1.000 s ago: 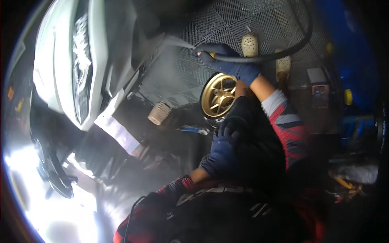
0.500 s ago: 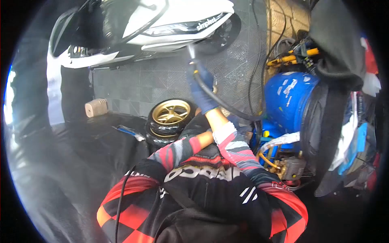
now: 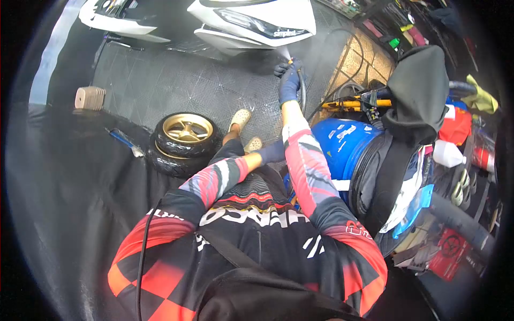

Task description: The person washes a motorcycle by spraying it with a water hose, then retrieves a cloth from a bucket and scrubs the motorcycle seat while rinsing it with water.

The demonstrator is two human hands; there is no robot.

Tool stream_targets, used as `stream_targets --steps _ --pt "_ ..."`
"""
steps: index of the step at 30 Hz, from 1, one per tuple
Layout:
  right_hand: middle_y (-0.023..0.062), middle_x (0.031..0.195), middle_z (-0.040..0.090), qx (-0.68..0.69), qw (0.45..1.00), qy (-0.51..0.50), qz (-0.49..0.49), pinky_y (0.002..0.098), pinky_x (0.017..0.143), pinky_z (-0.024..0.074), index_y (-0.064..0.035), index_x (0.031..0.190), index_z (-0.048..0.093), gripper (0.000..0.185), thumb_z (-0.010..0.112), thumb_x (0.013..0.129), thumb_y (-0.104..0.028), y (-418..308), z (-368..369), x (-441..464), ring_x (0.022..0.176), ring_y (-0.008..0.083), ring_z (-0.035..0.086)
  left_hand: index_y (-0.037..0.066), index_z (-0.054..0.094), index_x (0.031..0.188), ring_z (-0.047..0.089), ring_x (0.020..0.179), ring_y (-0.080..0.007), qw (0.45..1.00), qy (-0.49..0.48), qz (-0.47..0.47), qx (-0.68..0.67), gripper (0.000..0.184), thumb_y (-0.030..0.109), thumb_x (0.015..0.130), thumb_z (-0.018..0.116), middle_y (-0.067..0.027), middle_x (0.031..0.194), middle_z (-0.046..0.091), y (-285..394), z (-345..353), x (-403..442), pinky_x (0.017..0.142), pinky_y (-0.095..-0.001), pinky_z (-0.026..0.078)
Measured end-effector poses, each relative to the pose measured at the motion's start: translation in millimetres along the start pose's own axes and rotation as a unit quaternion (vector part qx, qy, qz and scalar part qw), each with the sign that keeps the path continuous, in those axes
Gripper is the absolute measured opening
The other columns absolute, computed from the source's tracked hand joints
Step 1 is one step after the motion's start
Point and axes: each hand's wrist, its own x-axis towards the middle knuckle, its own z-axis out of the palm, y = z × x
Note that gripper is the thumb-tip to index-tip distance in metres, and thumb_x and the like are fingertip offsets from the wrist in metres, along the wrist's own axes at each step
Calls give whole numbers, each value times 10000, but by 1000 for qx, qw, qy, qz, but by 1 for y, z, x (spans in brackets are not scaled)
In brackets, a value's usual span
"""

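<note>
My right hand, in a dark blue glove, is closed around a spray nozzle at the end of a black hose. A white burst of spray leaves the tip toward the lower edge of a white motorbike fairing lettered "simplest". My left hand, also gloved in dark blue, rests low by my knee, just left of my right forearm. Its fingers are hidden, so I cannot tell what it touches.
Two stacked tyres with gold wheels stand left of my feet. At right is a blue drum with black cloth beside it. A beige block sits on the chequered floor; hoses trail along the wall.
My view has shifted, so the fairing sits higher and the drum further left. My right hand still sprays, now further along the fairing's end. My left hand has come into sight beside the right forearm.
</note>
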Motion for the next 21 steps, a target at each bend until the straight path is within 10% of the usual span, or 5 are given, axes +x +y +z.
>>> stream_targets --steps 3,6,8,11,21 --pt "18 617 504 -105 986 128 21 384 525 382 -139 769 459 442 443 913 -556 22 68 -29 517 149 441 47 626 1171 616 1079 -401 986 -113 -124 10 425 375 913 542 -242 1177 638 -2 -59 -7 911 -457 494" --pt "-5 597 425 -19 994 10 112 351 483 329 -152 746 431 459 466 922 -574 63 89 -24 484 140 379 31 626 1158 633 1015 -415 981 95 7 -167 420 365 918 540 -255 1096 655 22 -92 -29 894 -464 500" --pt "23 620 442 -15 996 61 60 340 451 362 -141 883 478 400 499 931 -538 99 109 -29 478 154 419 20 625 1129 625 1004 -424 970 -159 -107 148 395 348 920 556 -249 1047 659 -32 -81 -39 890 -461 496" --pt "34 622 439 -53 994 97 -9 318 422 365 -159 1024 465 301 514 948 -446 117 154 -71 477 157 436 30 634 1105 631 988 -406 953 153 -100 -241 386 360 917 562 -226 1005 670 -108 -52 -87 860 -456 497" --pt "54 643 502 -110 982 21 -149 255 443 421 -6 1034 535 291 550 941 -282 131 244 -97 499 147 493 46 683 955 651 944 -382 977 86 -186 -60 341 361 867 586 -221 946 678 -50 -153 -108 815 -461 499"
